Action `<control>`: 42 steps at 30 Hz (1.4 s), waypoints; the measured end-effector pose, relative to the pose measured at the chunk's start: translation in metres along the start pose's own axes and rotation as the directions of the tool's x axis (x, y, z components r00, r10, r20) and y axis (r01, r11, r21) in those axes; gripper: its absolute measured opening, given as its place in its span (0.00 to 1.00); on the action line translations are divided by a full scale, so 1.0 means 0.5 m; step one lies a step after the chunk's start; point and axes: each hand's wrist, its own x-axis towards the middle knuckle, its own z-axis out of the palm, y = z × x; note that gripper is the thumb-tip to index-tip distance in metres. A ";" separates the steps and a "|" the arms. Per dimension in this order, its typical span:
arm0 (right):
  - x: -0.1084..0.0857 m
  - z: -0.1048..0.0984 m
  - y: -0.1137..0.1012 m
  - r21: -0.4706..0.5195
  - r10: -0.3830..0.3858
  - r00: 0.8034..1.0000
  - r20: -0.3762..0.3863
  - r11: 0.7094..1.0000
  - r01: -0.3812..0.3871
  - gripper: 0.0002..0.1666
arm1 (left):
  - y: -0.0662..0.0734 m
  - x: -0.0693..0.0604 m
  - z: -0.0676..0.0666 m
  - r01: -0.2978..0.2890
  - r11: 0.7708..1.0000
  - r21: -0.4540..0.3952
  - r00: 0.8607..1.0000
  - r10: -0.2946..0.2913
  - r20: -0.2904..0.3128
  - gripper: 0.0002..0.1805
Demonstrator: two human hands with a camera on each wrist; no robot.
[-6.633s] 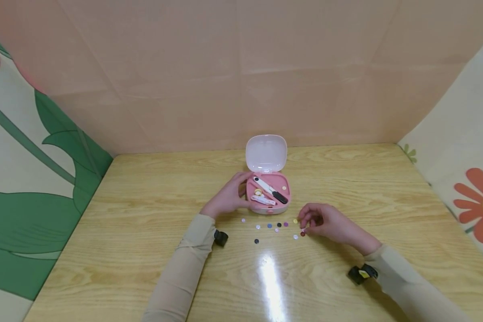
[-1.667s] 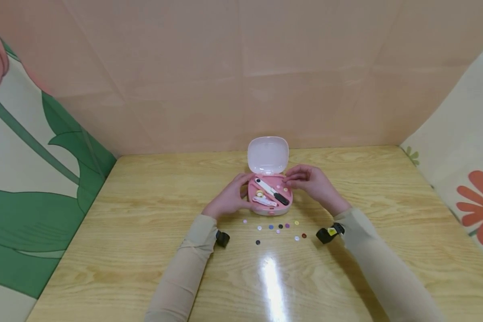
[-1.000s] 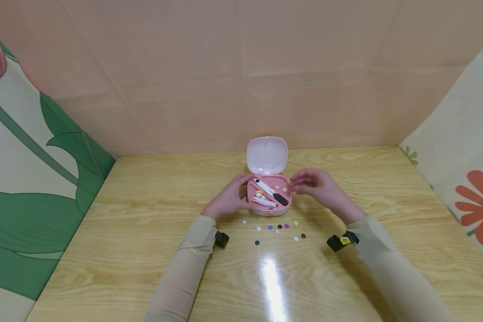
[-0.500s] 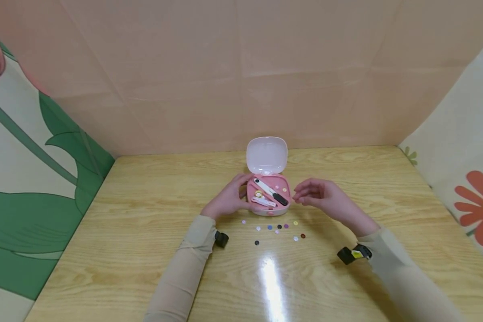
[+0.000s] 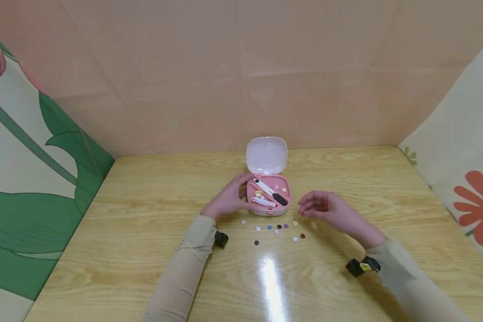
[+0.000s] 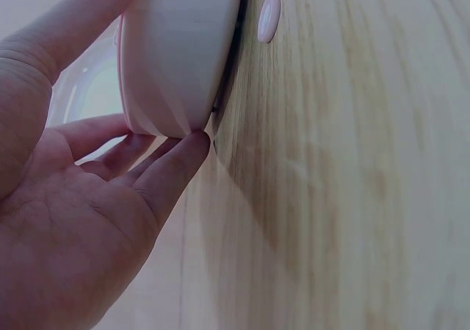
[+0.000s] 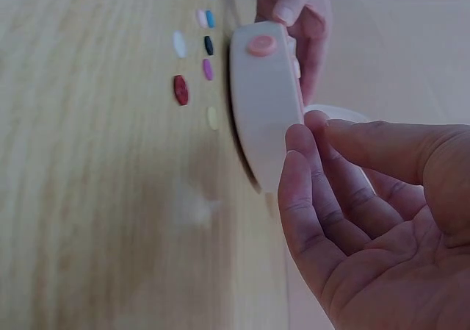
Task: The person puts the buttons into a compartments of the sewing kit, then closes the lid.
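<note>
A small pink and white sewing box (image 5: 270,213) stands on the table with its lid (image 5: 267,155) raised. My left hand (image 5: 226,198) grips the box's left side, thumb at the front and fingers behind. Inside lie a white tool with a black end (image 5: 270,191), a pale clip-like piece (image 5: 263,201) and a round yellow and white item (image 5: 258,194). A pale pink button (image 5: 277,187) and a yellowish button (image 5: 284,190) lie in the right compartment. My right hand (image 5: 329,210) hovers right of the box, fingers loosely bent, holding nothing visible.
In front of the box several loose buttons lie scattered, among them a blue button (image 5: 269,227), a purple button (image 5: 286,226), a yellow button (image 5: 295,223), a dark red button (image 5: 302,236) and a black button (image 5: 256,243). A fabric backdrop (image 5: 241,89) hangs behind the table.
My right hand went from the loose buttons to the box, and a pale pink button now lies in its right compartment. Since then that hand has drawn back right and nearer. The left hand stays put.
</note>
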 end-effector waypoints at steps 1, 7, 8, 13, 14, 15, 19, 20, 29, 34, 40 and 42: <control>-0.002 0.001 0.003 -0.009 -0.001 1.000 0.002 1.000 0.001 0.16 | 0.000 0.000 0.000 -0.002 1.000 -0.002 1.000 0.002 0.001 0.53; -0.013 0.007 0.018 -0.027 -0.019 1.000 0.022 0.999 0.020 0.15 | 0.002 -0.002 0.001 -0.006 1.000 -0.010 1.000 0.006 0.004 0.52; -0.014 0.008 0.021 -0.027 -0.022 0.999 0.025 0.999 0.022 0.15 | 0.003 -0.001 0.001 -0.006 1.000 -0.012 1.000 0.006 0.004 0.52; -0.021 0.012 0.029 -0.031 -0.014 0.999 0.042 0.999 0.016 0.13 | 0.005 -0.002 0.001 -0.005 1.000 -0.018 1.000 0.005 0.005 0.52; -0.022 0.013 0.030 -0.032 -0.013 0.999 0.045 0.999 0.014 0.13 | 0.005 -0.002 0.001 -0.003 1.000 -0.017 1.000 0.003 0.003 0.52; -0.024 0.014 0.031 -0.030 -0.012 0.999 0.050 0.999 0.013 0.13 | 0.005 -0.003 0.001 -0.001 1.000 -0.014 1.000 0.002 0.003 0.52; -0.028 0.017 0.035 -0.025 -0.002 0.998 0.066 1.000 0.004 0.13 | 0.005 -0.003 0.001 0.007 1.000 -0.001 1.000 -0.007 -0.002 0.53; -0.029 0.017 0.037 -0.023 -0.001 0.997 0.071 1.000 0.002 0.13 | 0.004 -0.003 0.001 0.010 1.000 0.001 1.000 -0.010 -0.003 0.53; -0.031 0.022 0.042 0.026 -0.027 0.992 0.123 0.999 0.024 0.15 | 0.001 0.002 0.002 0.013 1.000 0.004 1.000 -0.013 -0.009 0.54; -0.029 0.028 0.043 0.020 -0.040 0.990 0.132 0.999 0.037 0.16 | 0.005 0.002 0.001 0.003 1.000 0.002 1.000 -0.003 -0.006 0.54; -0.029 0.036 0.044 -0.024 -0.010 0.992 0.122 1.000 0.013 0.15 | 0.008 0.001 0.002 -0.011 1.000 0.014 1.000 0.011 -0.003 0.53; -0.029 0.038 0.044 -0.033 -0.003 0.993 0.116 0.999 0.006 0.15 | 0.009 0.000 0.002 -0.009 1.000 0.015 1.000 0.009 -0.003 0.53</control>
